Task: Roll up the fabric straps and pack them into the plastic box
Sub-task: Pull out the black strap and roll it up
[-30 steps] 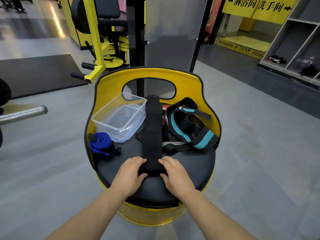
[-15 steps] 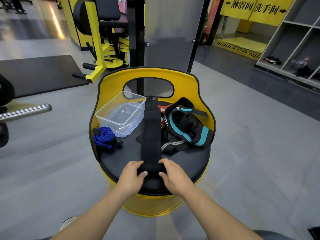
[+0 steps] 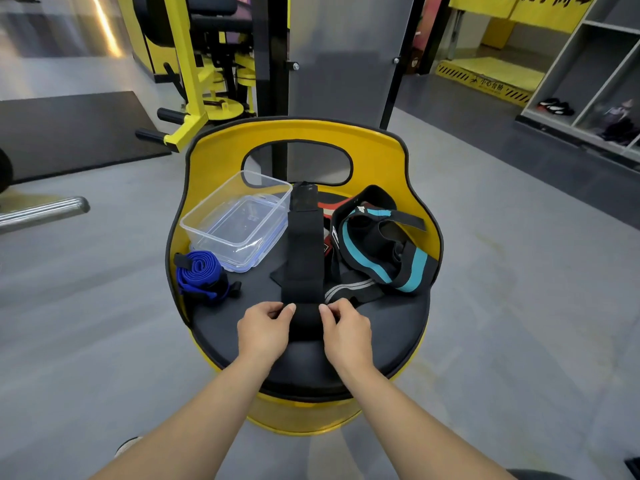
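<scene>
A long black fabric strap [image 3: 304, 251] lies stretched away from me across the black seat [image 3: 388, 327], its near end wound into a small roll. My left hand [image 3: 264, 330] and my right hand [image 3: 346, 332] pinch that roll from either side, fingertips curled on it. A clear plastic box [image 3: 239, 220] stands open at the back left. A rolled blue strap [image 3: 200, 274] rests in front of the box. A tangled black and teal strap [image 3: 381, 251] is heaped at the right, over a grey-striped strap [image 3: 349, 289] and a red one [image 3: 332, 207].
The seat has a yellow curved backrest [image 3: 381, 147] with a handle hole. Yellow gym machines [image 3: 194, 81] and a grey panel [image 3: 339, 64] stand behind it. Grey floor surrounds the seat; shelves [image 3: 588, 81] are at the far right.
The roll at the strap's near end has grown and moved slightly away from me. My fingers have shifted from lying over the strap end to pinching the roll.
</scene>
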